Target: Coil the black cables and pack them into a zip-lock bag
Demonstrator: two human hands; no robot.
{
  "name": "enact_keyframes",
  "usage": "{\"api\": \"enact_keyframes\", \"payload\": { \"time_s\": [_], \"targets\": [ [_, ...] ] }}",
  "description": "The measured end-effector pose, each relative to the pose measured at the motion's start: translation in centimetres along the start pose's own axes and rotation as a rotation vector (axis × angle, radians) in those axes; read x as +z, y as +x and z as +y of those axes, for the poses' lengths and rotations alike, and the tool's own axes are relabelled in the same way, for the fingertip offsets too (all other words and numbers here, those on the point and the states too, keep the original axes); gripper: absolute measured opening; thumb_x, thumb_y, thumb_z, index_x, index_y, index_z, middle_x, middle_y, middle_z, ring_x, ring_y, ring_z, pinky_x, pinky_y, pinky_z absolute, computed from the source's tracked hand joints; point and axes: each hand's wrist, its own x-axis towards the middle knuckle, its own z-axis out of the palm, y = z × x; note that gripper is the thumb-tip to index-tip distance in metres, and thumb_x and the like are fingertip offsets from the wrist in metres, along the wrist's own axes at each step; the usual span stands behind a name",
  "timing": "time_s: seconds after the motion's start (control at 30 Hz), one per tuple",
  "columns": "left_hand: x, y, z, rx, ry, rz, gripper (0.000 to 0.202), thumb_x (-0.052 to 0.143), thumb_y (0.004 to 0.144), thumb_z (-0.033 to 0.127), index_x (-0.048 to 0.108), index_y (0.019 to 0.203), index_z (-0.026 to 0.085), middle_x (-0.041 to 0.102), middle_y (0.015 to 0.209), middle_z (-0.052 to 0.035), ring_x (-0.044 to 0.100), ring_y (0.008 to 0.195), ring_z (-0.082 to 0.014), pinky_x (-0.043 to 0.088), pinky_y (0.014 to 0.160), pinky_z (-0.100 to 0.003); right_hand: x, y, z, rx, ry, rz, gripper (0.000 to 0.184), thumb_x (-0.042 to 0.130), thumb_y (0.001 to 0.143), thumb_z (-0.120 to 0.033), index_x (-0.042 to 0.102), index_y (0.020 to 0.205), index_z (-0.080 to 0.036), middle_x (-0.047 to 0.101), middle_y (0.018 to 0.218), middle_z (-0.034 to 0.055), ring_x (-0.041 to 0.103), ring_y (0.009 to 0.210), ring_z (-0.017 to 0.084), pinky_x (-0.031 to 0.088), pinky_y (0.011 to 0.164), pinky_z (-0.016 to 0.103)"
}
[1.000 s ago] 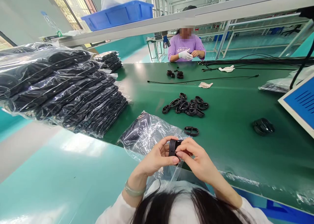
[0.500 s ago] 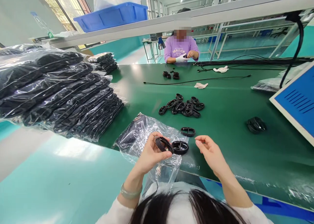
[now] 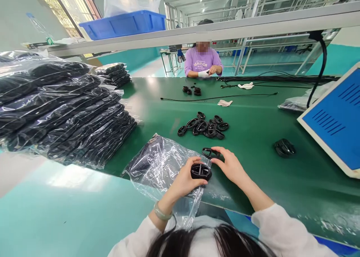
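My left hand [image 3: 184,178] is closed around the side of a coiled black cable bundle [image 3: 201,172], which looks like coils stacked on one another. A tie crosses the middle of the top coil. With thumb and fingers, my right hand [image 3: 229,163] grips the right end of another black cable coil [image 3: 209,152], just beyond the stack. Under and left of my left hand lies a clear plastic bag [image 3: 165,159] with dark contents in its far left part. Farther back on the green table [image 3: 250,137] is a loose heap of black cable coils [image 3: 206,125].
Bagged black cables [image 3: 70,110] are piled high at left. A blue-and-white box [image 3: 334,118] stands at right, near a separate coil bundle [image 3: 284,147]. A shelf [image 3: 225,30] with a blue tray [image 3: 126,25] spans overhead. Across the table sits a person in purple [image 3: 203,60].
My left hand has lowered its coil onto the one beside it and now grips the stack. My right hand has moved left and taken hold of the coil beyond.
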Motion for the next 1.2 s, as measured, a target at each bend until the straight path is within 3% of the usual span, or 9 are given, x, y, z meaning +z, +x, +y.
{"api": "enact_keyframes", "payload": {
  "time_s": [0.1, 0.3, 0.4, 0.53, 0.67, 0.77, 0.87, 1.0, 1.2],
  "targets": [
    [-0.1, 0.0, -0.4, -0.001, -0.015, -0.008, 0.085, 0.088, 0.068, 0.03, 0.042, 0.139, 0.024, 0.064, 0.128, -0.0091, 0.059, 0.12, -0.0288, 0.04, 0.108, -0.046, -0.2, -2.1, -2.7, -0.065, 0.097, 0.028, 0.048, 0.067, 0.09, -0.036, 0.053, 0.135, -0.029, 0.066, 0.129, 0.0067, 0.055, 0.122, 0.029, 0.041, 0.104, 0.049],
    [-0.2, -0.3, -0.7, 0.028, -0.116, -0.023, 0.093, 0.085, 0.072, 0.03, 0.033, 0.149, 0.026, 0.061, 0.132, -0.0114, 0.06, 0.121, -0.0286, 0.041, 0.11, -0.048, -0.4, -3.8, -5.0, -0.202, -0.002, -0.155, 0.061, 0.072, 0.086, -0.029, 0.048, 0.142, -0.031, 0.067, 0.124, 0.0076, 0.058, 0.115, 0.03, 0.042, 0.1, 0.049],
    [-0.4, -0.4, -0.9, 0.031, -0.151, -0.021, 0.101, 0.09, 0.066, 0.03, 0.033, 0.149, 0.028, 0.053, 0.142, -0.013, 0.052, 0.134, -0.0306, 0.036, 0.115, -0.049, -1.6, -1.1, -4.4, -0.161, -0.061, -0.161, 0.054, 0.068, 0.09, -0.041, 0.051, 0.14, -0.03, 0.067, 0.125, 0.008, 0.06, 0.111, 0.029, 0.044, 0.096, 0.046],
    [-0.5, -0.4, -1.1, -0.006, -0.187, -0.013, 0.106, 0.093, 0.062, 0.032, 0.034, 0.15, 0.029, 0.051, 0.145, -0.015, 0.047, 0.139, -0.0332, 0.035, 0.117, -0.051, -2.1, 5.2, -2.4, 0.043, -0.156, 0.024, 0.024, 0.062, 0.093, -0.03, 0.066, 0.115, -0.023, 0.071, 0.095, 0.0072, 0.066, 0.087, 0.025, 0.044, 0.083, 0.038],
    [-1.4, -1.1, -0.6, -0.012, -0.135, -0.023, 0.113, 0.094, 0.06, 0.034, 0.031, 0.153, 0.029, 0.042, 0.154, -0.016, 0.039, 0.145, -0.0345, 0.029, 0.122, -0.052, -1.2, 8.9, -0.5, 0.066, -0.074, 0.092, 0.014, 0.059, 0.094, -0.032, 0.064, 0.095, -0.019, 0.069, 0.095, 0.0118, 0.063, 0.088, 0.026, 0.04, 0.081, 0.038],
    [-2.8, -1.9, 0.7, 0.02, -0.097, 0.08, 0.097, 0.087, 0.072, 0.039, 0.033, 0.152, 0.03, 0.032, 0.162, -0.0126, 0.028, 0.151, -0.0321, 0.023, 0.125, -0.049, -1.3, 7.9, -0.6, 0.044, 0.06, 0.065, 0.028, 0.055, 0.095, -0.049, 0.058, 0.09, -0.022, 0.068, 0.087, 0.0081, 0.063, 0.077, 0.022, 0.044, 0.074, 0.036],
    [-3.9, -2.0, 3.1, 0.027, -0.209, 0.195, 0.063, 0.07, 0.089, 0.043, 0.044, 0.144, 0.027, 0.043, 0.156, -0.0124, 0.04, 0.145, -0.0296, 0.034, 0.119, -0.047, -2.2, 4.3, -2.4, 0.039, 0.341, -0.04, 0.038, 0.042, 0.098, -0.06, 0.053, 0.099, -0.024, 0.07, 0.088, 0.0045, 0.063, 0.07, 0.017, 0.049, 0.069, 0.031],
    [-3.6, -1.1, 6.6, -0.014, -0.377, 0.122, 0.049, 0.062, 0.094, 0.048, 0.056, 0.136, 0.023, 0.059, 0.141, -0.0135, 0.063, 0.122, -0.0279, 0.048, 0.107, -0.045, -3.3, -0.6, -6.0, 0.213, 1.169, -0.339, 0.028, 0.061, 0.094, -0.051, 0.057, 0.095, -0.023, 0.068, 0.084, 0.0022, 0.057, 0.067, 0.012, 0.047, 0.067, 0.026],
    [-2.0, -0.6, 8.4, -0.017, -0.491, 0.033, 0.05, 0.059, 0.096, 0.05, 0.06, 0.136, 0.021, 0.071, 0.123, -0.0124, 0.071, 0.105, -0.0238, 0.057, 0.091, -0.037, -2.5, -2.7, -8.0, 0.341, 1.412, -0.427, 0.025, 0.063, 0.095, -0.045, 0.064, 0.099, -0.02, 0.067, 0.083, 0.0031, 0.056, 0.067, 0.012, 0.046, 0.066, 0.024]
  ]
}}
